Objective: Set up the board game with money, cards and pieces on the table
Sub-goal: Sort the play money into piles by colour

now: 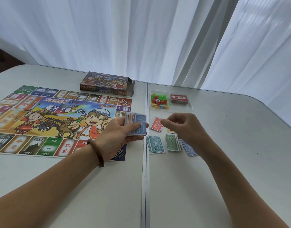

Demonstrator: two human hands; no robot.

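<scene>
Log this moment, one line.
left hand: grips note stack | right hand: above piles, grasp unclear | red note, teal pile, green pile, blue pile: right of board | pieces bag, card deck: behind them

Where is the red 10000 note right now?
Head view: the red note lies on the table right of its seam, beside the right hand, beyond the teal notes.

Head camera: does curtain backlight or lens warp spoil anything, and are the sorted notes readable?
Head view: sheer white curtains glare; wide-angle bends the white folding table's far edge; red 10000 paper note and teal 1000 note pile read; colourful paper game board's left squares smear.
</scene>
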